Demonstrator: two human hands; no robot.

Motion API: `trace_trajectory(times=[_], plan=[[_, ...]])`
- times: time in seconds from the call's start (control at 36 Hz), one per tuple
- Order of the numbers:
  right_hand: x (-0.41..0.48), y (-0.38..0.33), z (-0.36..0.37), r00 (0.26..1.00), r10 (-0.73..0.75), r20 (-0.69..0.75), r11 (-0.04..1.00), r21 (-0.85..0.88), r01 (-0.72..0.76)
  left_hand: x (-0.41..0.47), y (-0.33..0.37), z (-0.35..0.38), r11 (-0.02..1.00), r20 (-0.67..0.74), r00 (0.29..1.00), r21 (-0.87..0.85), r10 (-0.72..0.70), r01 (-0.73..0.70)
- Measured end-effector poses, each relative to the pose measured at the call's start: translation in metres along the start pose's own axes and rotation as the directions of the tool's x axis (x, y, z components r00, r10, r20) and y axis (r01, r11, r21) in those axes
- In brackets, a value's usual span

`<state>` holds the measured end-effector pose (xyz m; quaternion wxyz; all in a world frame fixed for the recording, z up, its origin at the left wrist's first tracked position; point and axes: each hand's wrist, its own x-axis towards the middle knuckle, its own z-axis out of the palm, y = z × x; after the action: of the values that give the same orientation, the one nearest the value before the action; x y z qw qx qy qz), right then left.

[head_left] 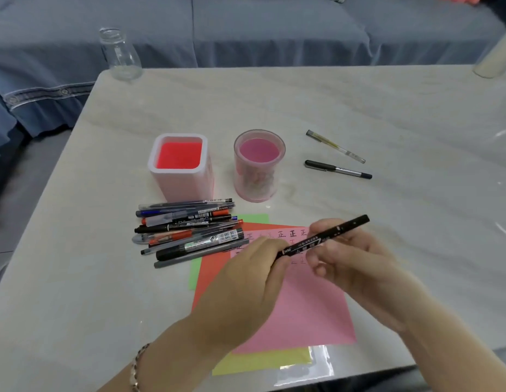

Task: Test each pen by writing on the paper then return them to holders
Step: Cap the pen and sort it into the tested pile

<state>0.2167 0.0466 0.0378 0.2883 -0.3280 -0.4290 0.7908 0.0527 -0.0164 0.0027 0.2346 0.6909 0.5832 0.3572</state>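
Both hands hold one black marker pen (345, 229) above the pink paper (305, 309). My left hand (246, 275) grips its lower left end, and my right hand (348, 256) pinches its middle. The pen's far end points up and to the right. Black characters are written along the top of the pink sheet. A pile of several pens (186, 230) lies left of the paper. Behind it stand a square pink holder (179, 168) and a round clear pink holder (259, 165), both with no pens in them. Two more pens, a clear yellow pen (335, 146) and a black-and-silver pen (338, 169), lie to the right of the holders.
Under the pink sheet lie orange (215, 275), green (195, 271) and yellow paper (260, 362) sheets. A clear glass bottle (120, 53) stands at the table's far left corner. A pale cylinder (495, 56) rests at the far right edge. A blue-covered sofa (274, 29) runs behind the marble table (387, 114).
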Motion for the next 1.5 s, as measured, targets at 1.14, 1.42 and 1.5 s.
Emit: trace_trajectory(times=[1.14, 1.42, 1.5], plan=[[0.000, 0.047, -0.041, 0.642, -0.315, -0.699, 0.928, -0.368, 0.055, -0.026, -0.060, 0.022, 0.781, -0.185, 0.983, 0.615, 0.011, 0.107], [0.003, 0.044, -0.046, 0.728, -0.318, -0.607, 0.945, -0.264, 0.193, -0.003, -0.032, 0.060, 0.832, 0.293, 0.956, 0.523, 0.028, -0.184], [0.004, 0.045, -0.049, 0.685, -0.376, -0.624, 0.917, -0.359, 0.176, 0.001, -0.040, 0.065, 0.803, 0.333, 0.942, 0.548, 0.047, -0.234]])
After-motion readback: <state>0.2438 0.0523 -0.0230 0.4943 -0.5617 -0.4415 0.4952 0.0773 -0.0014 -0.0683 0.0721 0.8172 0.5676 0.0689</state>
